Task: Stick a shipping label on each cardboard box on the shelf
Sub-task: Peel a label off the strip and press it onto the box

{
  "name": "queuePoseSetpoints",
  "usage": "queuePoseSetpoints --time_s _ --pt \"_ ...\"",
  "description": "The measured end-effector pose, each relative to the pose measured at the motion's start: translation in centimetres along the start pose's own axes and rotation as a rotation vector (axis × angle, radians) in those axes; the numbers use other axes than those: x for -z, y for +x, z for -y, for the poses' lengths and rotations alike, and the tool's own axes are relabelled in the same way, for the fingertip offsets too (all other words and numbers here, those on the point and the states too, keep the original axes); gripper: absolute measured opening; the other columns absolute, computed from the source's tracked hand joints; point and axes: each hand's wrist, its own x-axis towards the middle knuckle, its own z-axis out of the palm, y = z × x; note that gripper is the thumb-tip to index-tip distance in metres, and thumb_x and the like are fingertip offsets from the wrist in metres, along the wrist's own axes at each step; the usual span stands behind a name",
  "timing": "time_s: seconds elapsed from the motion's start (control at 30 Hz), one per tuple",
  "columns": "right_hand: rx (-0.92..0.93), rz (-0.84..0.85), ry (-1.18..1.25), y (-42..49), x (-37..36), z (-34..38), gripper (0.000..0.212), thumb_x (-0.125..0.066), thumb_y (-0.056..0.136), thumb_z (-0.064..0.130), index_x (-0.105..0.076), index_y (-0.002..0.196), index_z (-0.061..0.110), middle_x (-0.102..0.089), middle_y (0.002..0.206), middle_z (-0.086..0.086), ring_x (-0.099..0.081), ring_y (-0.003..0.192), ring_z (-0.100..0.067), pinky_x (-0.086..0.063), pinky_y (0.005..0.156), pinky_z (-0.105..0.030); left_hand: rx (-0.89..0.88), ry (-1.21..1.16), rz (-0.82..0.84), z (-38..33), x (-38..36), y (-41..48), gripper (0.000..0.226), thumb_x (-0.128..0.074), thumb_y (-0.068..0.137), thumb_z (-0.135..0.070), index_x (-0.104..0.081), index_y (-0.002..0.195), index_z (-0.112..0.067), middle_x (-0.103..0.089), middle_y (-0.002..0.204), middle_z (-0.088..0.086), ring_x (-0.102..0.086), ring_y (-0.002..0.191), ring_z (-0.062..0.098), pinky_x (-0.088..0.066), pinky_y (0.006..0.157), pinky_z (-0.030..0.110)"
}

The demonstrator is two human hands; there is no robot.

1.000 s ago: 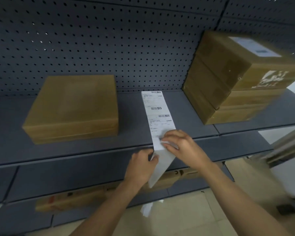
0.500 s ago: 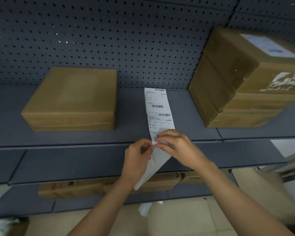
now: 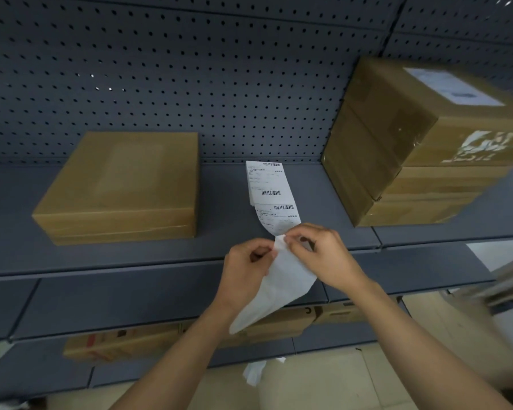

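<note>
Head view: label strip [image 3: 271, 196] lies on the shelf [image 3: 160, 255] between 1 flat cardboard box [image 3: 122, 184] and the stacked boxes [image 3: 412, 143]. Left hand [image 3: 246, 267] pinches the hanging backing paper [image 3: 279, 291]. Right hand [image 3: 323, 255] pinches the strip's near edge.

You cannot read the small print on the white paper strip of shipping labels [image 3: 267, 184]. Your right hand [image 3: 323, 258] covers part of its near label. Right of the strip, the stacked brown cardboard boxes [image 3: 391, 149] are smeared and cut off at the edge.
</note>
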Motion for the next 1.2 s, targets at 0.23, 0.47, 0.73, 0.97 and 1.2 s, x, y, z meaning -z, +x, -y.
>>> queuePoseSetpoints --time_s 0.23,0.47,0.73,0.97,1.2 --pt "-0.258 -0.355 0.056 3.0 2.2 0.4 0.012 -0.059 0.093 0.015 -0.068 0.085 0.019 -0.067 0.076 0.009 -0.059 0.072 -0.006 -0.042 0.065 -0.019 0.096 0.177 -0.055 0.0 0.4 0.2 0.009 -0.068 0.090 -0.014 -0.073 0.084 -0.019 -0.070 0.074 -0.009 -0.062 0.059 -0.002 -0.048 0.058 0.010" --pt "-0.289 -0.506 -0.043 6.4 5.6 1.2 0.014 -0.055 0.095 0.014 -0.068 0.090 0.012 -0.064 0.080 0.000 -0.054 0.069 -0.007 -0.034 0.056 -0.008 0.130 0.347 -0.061 -0.2 1.3 0.7 0.008 -0.069 0.088 -0.014 -0.075 0.083 -0.015 -0.069 0.075 -0.009 -0.064 0.068 0.006 -0.050 0.064 0.015" --pt "-0.329 -0.587 -0.131 9.1 8.3 2.4 0.018 -0.052 0.094 0.023 -0.067 0.088 0.015 -0.066 0.081 -0.003 -0.056 0.080 -0.022 -0.039 0.068 -0.027 0.146 0.435 -0.055 -0.1 2.2 0.6 0.017 -0.067 0.087 -0.013 -0.069 0.072 -0.020 -0.064 0.069 -0.009 -0.061 0.067 0.005 -0.038 0.055 0.006" --pt "-0.362 -0.680 -0.152 10.3 9.7 3.5 0.022 -0.049 0.090 0.025 -0.067 0.090 0.014 -0.067 0.084 -0.005 -0.055 0.083 -0.026 -0.046 0.069 -0.032 0.146 0.499 -0.045 0.0 2.6 0.5 0.013 -0.067 0.084 -0.011 -0.071 0.071 -0.012 -0.065 0.068 -0.002 -0.061 0.065 0.009 -0.048 0.058 0.017" --pt "-0.335 -0.747 -0.102 10.1 11.8 3.6 0.022 -0.050 0.093 0.021 -0.067 0.086 0.009 -0.066 0.080 -0.007 -0.059 0.078 -0.022 -0.039 0.066 -0.025 0.172 0.506 -0.008 0.2 2.7 0.3 0.014 -0.066 0.081 -0.011 -0.069 0.067 -0.012 -0.065 0.066 -0.002 -0.061 0.062 0.008 -0.052 0.057 0.022"
